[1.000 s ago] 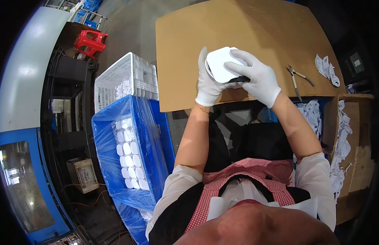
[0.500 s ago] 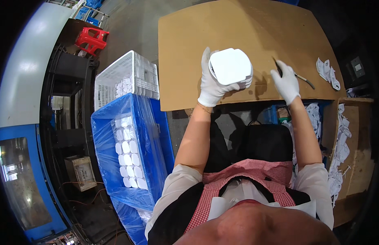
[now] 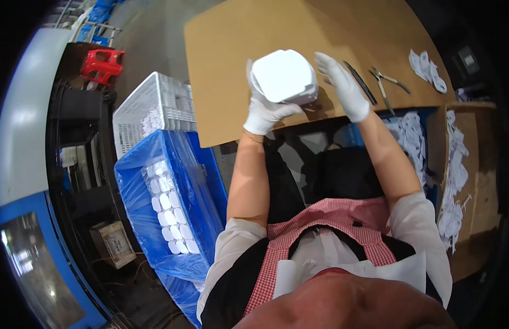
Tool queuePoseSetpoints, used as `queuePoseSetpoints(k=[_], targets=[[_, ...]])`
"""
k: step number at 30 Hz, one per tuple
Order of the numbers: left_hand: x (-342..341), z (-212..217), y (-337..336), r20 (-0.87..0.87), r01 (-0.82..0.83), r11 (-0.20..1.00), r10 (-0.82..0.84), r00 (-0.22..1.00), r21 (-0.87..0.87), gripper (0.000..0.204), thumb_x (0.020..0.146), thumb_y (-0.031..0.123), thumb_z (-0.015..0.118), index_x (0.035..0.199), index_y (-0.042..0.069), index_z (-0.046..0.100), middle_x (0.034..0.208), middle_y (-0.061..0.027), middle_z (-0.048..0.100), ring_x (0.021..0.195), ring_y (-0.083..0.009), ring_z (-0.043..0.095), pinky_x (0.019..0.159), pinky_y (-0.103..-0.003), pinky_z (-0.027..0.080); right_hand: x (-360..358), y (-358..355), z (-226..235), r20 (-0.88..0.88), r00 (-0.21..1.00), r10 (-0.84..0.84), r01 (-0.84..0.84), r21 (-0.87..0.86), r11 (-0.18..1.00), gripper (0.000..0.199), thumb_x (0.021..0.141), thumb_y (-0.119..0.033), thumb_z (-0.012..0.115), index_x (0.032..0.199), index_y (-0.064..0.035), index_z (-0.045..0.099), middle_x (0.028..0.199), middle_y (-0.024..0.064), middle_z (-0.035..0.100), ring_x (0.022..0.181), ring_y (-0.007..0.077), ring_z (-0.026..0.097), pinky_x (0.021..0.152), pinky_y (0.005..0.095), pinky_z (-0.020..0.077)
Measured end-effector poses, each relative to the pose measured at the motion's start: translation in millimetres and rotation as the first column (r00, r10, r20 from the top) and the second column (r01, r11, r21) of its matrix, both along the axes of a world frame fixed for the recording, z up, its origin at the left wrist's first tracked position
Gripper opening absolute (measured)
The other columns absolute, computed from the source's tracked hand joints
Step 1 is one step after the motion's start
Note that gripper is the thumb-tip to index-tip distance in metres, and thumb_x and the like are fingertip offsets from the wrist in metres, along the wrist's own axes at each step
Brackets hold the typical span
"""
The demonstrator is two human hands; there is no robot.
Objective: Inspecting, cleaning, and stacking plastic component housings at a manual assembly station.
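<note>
My gloved left hand (image 3: 263,112) is wrapped round a white, rounded-square plastic part (image 3: 283,75), seemingly a stack of several, held over the cardboard-covered table. Its smooth top faces up, and the fingers on the far side are partly hidden. My gloved right hand (image 3: 342,86) is empty, fingers stretched out, a short way right of the part. Just beyond that hand lie a black, slim knife-like tool (image 3: 361,78) and a pair of pliers (image 3: 381,82) with spread handles, both on the cardboard (image 3: 227,49).
At the left, a blue lined crate (image 3: 195,192) holds rows of white parts (image 3: 172,216). A white basket (image 3: 180,104) stands behind it, and a red stool (image 3: 102,66) farther off. White scraps (image 3: 427,70) lie at the table's right; more fill a cardboard box (image 3: 481,164) below.
My right hand has let go of the black tool, which now lies on the cardboard, and has moved left with fingers stretched toward the part. The view has shifted slightly.
</note>
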State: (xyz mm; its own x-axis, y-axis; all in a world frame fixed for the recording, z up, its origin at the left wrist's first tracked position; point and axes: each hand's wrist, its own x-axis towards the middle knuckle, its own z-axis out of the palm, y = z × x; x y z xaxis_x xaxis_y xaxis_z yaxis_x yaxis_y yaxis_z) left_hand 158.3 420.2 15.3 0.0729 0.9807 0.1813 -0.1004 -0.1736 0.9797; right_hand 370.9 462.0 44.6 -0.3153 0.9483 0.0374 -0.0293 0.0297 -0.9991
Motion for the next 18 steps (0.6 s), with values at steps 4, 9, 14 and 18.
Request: queuePoseSetpoints(k=[4, 9, 14, 18], targets=[[-4, -2, -1, -0.083, 0.09, 0.988, -0.101, 0.991, -0.128, 0.116, 0.051, 0.031, 0.092, 0.14, 0.004, 0.023, 0.131, -0.0083, 0.047, 0.119, -0.0204, 0.046, 0.102, -0.037, 0.037, -5, -5, -12, -0.06, 0.992, -0.108, 0.099, -0.129, 0.987, 0.071, 0.097, -0.054, 0.026, 0.14, 0.0015, 0.035, 0.14, 0.0196, 0.04, 0.132, 0.0279, 0.036, 0.109, 0.039, 0.0256], [17, 8, -7, 0.257, 0.182, 0.982, -0.161, 0.953, -0.058, 0.106, 0.058, 0.053, 0.083, 0.139, 0.006, 0.034, 0.134, -0.0066, 0.046, 0.123, -0.0217, 0.044, 0.103, -0.04, 0.036, -8, -12, -23, -0.068, 0.982, -0.174, 0.164, -0.129, 0.978, 0.077, 0.094, -0.06, 0.025, 0.14, 0.0018, 0.034, 0.14, 0.0207, 0.039, 0.133, 0.0272, 0.034, 0.109, 0.0386, 0.0257], [24, 28, -11, 0.569, 0.257, 0.958, -0.142, 0.81, -0.126, 0.109, 0.062, 0.078, 0.061, 0.143, 0.013, 0.029, 0.145, -0.0083, 0.032, 0.131, -0.0255, 0.035, 0.106, -0.046, 0.032, -19, -12, 11, -0.119, 0.982, -0.144, 0.085, -0.402, 0.912, 0.081, 0.091, -0.067, 0.025, 0.139, -0.0028, 0.039, 0.138, 0.0169, 0.043, 0.13, 0.0241, 0.036, 0.106, 0.0366, 0.0282], [16, 6, -4, 0.629, 0.24, 0.934, -0.022, 0.777, -0.263, 0.091, 0.077, 0.079, 0.04, 0.144, 0.019, 0.027, 0.147, -0.0056, 0.03, 0.13, -0.0281, 0.034, 0.104, -0.052, 0.032, -43, -1, 7, -0.238, 0.968, -0.078, -0.094, -0.632, 0.769, 0.077, 0.089, -0.07, 0.025, 0.134, -0.0117, 0.047, 0.13, 0.0077, 0.051, 0.118, 0.0218, 0.048, 0.095, 0.0381, 0.0414]])
